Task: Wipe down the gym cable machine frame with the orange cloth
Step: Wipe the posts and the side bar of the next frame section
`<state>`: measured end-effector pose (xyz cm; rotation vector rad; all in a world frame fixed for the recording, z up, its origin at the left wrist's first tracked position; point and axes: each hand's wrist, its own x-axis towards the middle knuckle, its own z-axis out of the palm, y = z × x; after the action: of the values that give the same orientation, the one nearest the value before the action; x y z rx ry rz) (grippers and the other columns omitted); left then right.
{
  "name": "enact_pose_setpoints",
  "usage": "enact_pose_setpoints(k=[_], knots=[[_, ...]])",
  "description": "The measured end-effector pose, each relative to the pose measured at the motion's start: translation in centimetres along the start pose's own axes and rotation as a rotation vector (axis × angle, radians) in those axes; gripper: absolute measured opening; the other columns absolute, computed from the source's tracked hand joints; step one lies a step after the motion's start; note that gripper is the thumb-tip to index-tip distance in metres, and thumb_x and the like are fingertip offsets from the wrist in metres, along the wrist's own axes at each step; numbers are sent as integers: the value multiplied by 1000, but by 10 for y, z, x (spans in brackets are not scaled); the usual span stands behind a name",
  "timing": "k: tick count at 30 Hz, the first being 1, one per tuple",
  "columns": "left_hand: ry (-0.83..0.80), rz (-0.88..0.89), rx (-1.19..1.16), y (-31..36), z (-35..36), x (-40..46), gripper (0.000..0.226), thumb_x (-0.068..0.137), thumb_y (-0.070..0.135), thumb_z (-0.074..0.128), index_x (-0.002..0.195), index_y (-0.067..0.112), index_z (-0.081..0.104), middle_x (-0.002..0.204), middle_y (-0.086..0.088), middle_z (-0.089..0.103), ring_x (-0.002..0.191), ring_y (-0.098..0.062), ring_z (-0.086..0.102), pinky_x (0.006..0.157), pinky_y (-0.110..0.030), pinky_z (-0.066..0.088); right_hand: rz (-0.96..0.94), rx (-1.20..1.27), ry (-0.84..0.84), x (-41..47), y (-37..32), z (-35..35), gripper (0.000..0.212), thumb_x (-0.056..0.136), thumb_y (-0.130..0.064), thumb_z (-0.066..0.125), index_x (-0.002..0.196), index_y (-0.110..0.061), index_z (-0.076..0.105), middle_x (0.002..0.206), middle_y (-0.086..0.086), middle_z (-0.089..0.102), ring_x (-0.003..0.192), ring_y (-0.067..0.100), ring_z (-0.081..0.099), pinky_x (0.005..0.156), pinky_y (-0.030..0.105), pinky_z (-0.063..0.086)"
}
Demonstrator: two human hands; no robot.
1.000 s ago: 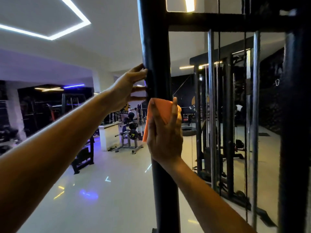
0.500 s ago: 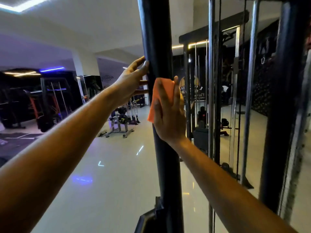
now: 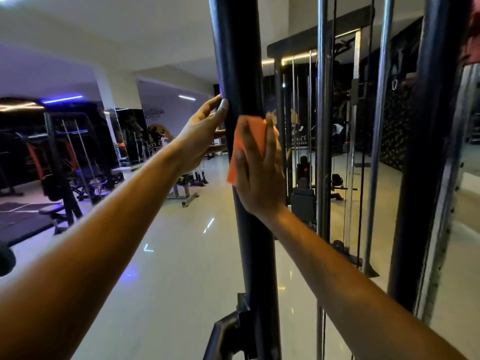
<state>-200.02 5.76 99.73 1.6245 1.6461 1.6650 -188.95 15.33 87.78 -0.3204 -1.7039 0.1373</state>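
Glossy pale floor tiles [image 3: 181, 268] are reflecting ceiling lights around the black upright post [image 3: 239, 61]. The right hand [image 3: 259, 175], fingers spread, is pressing the orange cloth [image 3: 249, 141] flat against it; the left hand [image 3: 200, 141] is bracing alongside, fingers straight. Since a moment ago, both hands are sitting lower on the post.

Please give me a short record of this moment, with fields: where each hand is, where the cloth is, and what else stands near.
left hand: fingers straight, touching the left side of the black upright post
right hand: flat, pressing the orange cloth against the post
cloth: on the post's front, beside the left hand's fingertips
nearby: chrome guide rods to the right; glossy floor below
wiping: under way
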Motion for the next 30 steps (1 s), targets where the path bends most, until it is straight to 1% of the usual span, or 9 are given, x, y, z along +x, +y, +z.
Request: enact_pose_setpoints(k=[3, 6, 10, 14, 18, 21, 23, 26, 30], knots=[[5, -20, -7, -2, -1, 1, 51, 109, 58, 49, 157, 42, 45, 147, 9, 62, 127, -20, 68, 105, -50, 56, -21, -22, 67, 37, -8, 1, 60, 117, -46, 35, 172, -25, 29, 181, 18, 1, 164, 44, 17, 114, 60, 51], [-2, -17, -26, -9, 2, -3, 45, 112, 56, 41, 154, 41, 49, 144, 9, 66, 125, -16, 69, 105, -47, 56, 10, -82, 44, -12, -1, 7, 59, 117, -44, 40, 172, -28, 29, 181, 20, -1, 165, 42, 16, 123, 54, 41], [-21, -30, -18, -16, 3, -12, 49, 111, 56, 47, 158, 44, 45, 144, 3, 66, 126, -18, 69, 106, -50, 56, 54, -58, -84, -88, 15, 7, 59, 116, -57, 27, 171, -36, 19, 181, 18, 2, 160, 48, 26, 114, 63, 49], [-18, -39, -23, -10, 1, -9, 47, 110, 58, 47, 152, 39, 52, 144, 0, 65, 129, -24, 67, 109, -54, 55, 45, 9, -43, -25, 0, -2, 60, 115, -58, 19, 170, -36, 19, 179, 20, 7, 156, 47, 32, 103, 61, 57], [-10, -50, -49, -19, 0, -8, 48, 108, 61, 49, 153, 42, 52, 148, 0, 63, 132, -26, 65, 111, -57, 53, 12, 15, 47, 6, -4, -4, 61, 117, -50, 28, 173, -26, 27, 180, 16, 5, 164, 40, 20, 115, 59, 51], [-13, -64, -64, -34, 6, -12, 51, 108, 59, 52, 156, 43, 48, 146, -1, 65, 131, -25, 67, 112, -57, 52, 42, -64, -60, -52, 12, 3, 62, 117, -49, 34, 174, -34, 15, 181, 14, -1, 163, 41, 23, 112, 62, 52], [-22, -74, -71, -44, 12, -16, 51, 109, 57, 53, 157, 44, 46, 146, 0, 65, 131, -24, 67, 112, -57, 52, 121, -45, -150, -108, 22, 6, 63, 116, -57, 26, 174, -39, 8, 181, 12, -1, 159, 42, 29, 105, 64, 57], [-31, -87, -76, -56, 16, -22, 54, 109, 54, 54, 160, 46, 41, 147, 4, 64, 132, -19, 66, 113, -55, 51, 184, -13, -225, -150, 28, 5, 64, 114, -64, 18, 172, -44, -2, 181, 10, -1, 158, 40, 29, 107, 67, 54], [-28, -110, -90, -60, 19, -26, 56, 107, 57, 55, 160, 45, 41, 150, 3, 62, 133, -22, 65, 114, -58, 49, 148, 33, -140, -86, 14, 4, 62, 114, -62, 17, 171, -42, 2, 180, 16, 3, 153, 45, 36, 100, 63, 58]])
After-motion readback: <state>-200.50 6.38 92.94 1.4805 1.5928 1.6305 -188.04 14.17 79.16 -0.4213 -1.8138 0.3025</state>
